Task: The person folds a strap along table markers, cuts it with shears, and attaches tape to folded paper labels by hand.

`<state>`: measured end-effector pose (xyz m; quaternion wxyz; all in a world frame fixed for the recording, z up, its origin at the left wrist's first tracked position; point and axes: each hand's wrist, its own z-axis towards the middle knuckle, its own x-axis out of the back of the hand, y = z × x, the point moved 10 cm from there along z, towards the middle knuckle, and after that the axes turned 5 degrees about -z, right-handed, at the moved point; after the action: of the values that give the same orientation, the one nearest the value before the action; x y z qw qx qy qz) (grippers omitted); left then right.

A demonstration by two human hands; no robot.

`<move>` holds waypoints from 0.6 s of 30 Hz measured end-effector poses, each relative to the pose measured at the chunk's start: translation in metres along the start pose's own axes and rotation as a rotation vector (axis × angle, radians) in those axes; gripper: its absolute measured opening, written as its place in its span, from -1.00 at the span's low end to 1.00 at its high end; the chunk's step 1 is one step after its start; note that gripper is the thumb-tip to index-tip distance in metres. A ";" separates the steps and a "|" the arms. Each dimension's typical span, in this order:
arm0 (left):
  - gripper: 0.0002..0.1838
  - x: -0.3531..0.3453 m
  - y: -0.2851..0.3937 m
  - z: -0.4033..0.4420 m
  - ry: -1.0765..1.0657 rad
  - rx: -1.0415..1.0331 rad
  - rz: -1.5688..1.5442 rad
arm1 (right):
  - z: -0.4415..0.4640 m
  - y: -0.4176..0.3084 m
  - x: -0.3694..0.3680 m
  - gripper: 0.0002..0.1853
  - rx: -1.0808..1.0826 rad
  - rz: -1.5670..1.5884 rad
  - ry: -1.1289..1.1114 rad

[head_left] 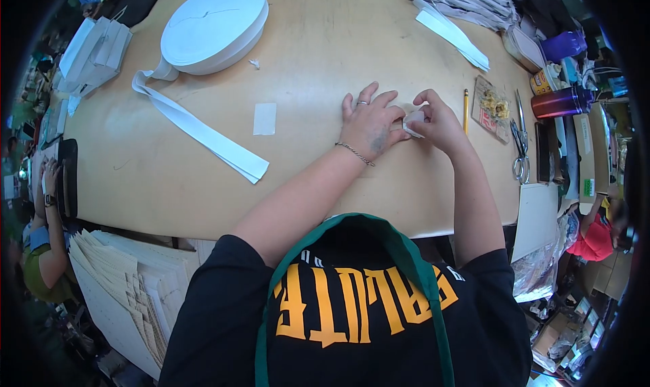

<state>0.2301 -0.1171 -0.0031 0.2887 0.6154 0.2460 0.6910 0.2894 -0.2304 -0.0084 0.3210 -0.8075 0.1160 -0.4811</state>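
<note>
Both hands meet over a small folded white piece of band (413, 124) on the right half of the table; its material cannot be made out. My right hand (440, 124) pinches it between thumb and curled fingers. At its left edge, the thumb and index finger of my left hand (374, 120) hold it, while the other fingers spread over the tabletop. A flat white rectangle (265, 119) lies by itself to the left. Farther left, a large roll of white band (215, 25) rests on its side, its loose strip (203, 133) trailing toward me.
Right of my hands are a yellow pencil (466, 109), a clear box of small bits (492, 109), scissors (520, 147) and a tumbler (562, 103). White strips (452, 35) and grey cloth (467, 1) lie at the back. White bundles (95, 52) sit far left. Other people work at both sides.
</note>
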 end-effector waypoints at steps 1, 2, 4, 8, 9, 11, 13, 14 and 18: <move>-0.63 0.000 0.000 0.000 -0.002 0.003 -0.001 | 0.000 0.000 0.000 -0.58 0.002 0.013 0.001; -0.62 0.000 0.000 0.000 -0.005 0.004 -0.001 | 0.001 0.001 -0.001 -0.58 0.003 0.006 0.004; -0.62 0.001 0.000 0.000 -0.012 0.004 -0.005 | 0.003 0.003 -0.001 -0.57 0.003 -0.008 0.012; -0.61 0.000 0.000 -0.001 -0.022 -0.001 -0.022 | 0.003 0.004 -0.001 -0.56 -0.007 0.010 -0.007; -0.61 0.000 0.000 -0.002 -0.025 -0.004 -0.031 | 0.002 0.002 -0.001 -0.56 -0.008 -0.005 -0.005; -0.62 0.002 -0.001 -0.003 -0.026 -0.006 -0.045 | 0.002 -0.001 0.000 -0.56 -0.005 -0.013 -0.003; -0.63 0.003 -0.003 -0.005 -0.024 -0.002 -0.057 | 0.000 -0.002 0.000 -0.56 0.003 0.003 -0.006; -0.63 0.003 -0.004 -0.006 -0.023 -0.007 -0.050 | 0.000 -0.001 0.000 -0.57 0.006 0.004 -0.010; -0.66 0.005 -0.003 -0.006 0.027 -0.028 -0.041 | 0.002 0.000 -0.002 -0.60 0.031 0.014 -0.021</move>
<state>0.2238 -0.1112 -0.0027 0.3079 0.5969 0.2527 0.6964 0.2898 -0.2290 -0.0105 0.3378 -0.8067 0.1109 -0.4720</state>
